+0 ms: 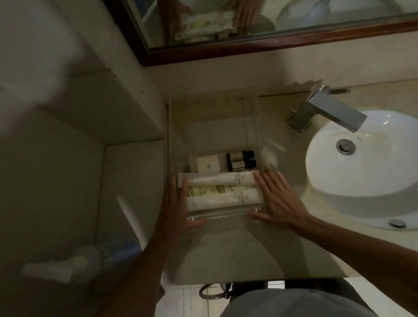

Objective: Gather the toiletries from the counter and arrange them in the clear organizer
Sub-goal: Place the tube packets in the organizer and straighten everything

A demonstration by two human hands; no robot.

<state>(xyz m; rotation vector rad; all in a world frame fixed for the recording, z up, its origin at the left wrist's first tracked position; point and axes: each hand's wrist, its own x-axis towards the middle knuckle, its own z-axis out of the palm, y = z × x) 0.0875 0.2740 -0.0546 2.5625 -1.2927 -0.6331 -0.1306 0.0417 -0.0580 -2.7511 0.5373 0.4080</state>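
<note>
Hands on both sides of the clear organizer

Head view: toiletries lie packed inside the clear organizer (224, 210), which stands on the desk (285, 128) between the left wall and the sink (376, 173). Three pale tubes lie side by side across the near part of the organizer, each running left to right: a far tube (218, 179), a middle tube (214, 189) printed with yellowish stripes, and a near tube (223, 199). Behind them, against the far side of the filled part, sits one small white box (204, 163) and, just to its right, two small dark bottles (240, 160) lying on their sides, one behind the other. The rest of the organizer, further back toward the wall, shows nothing that can be made out.

Left hand (176, 209) is spread flat and open against the left side of the organizer, fingers pointing away from the person and thumb lying along the near edge; it grips nothing. Right hand (276, 197) mirrors it on the right side, open and flat, fingers stretched forward beside the tube ends and thumb resting on the near edge. Both hands touch the organizer without closing round it.

One silver tap (327, 111) stands at the back of the sink. One mirror (289, 0) in a dark wooden frame hangs above, and shows both hands and the tubes. One blurred bottle with a blue part (104, 253) hangs at the left wall.
</note>
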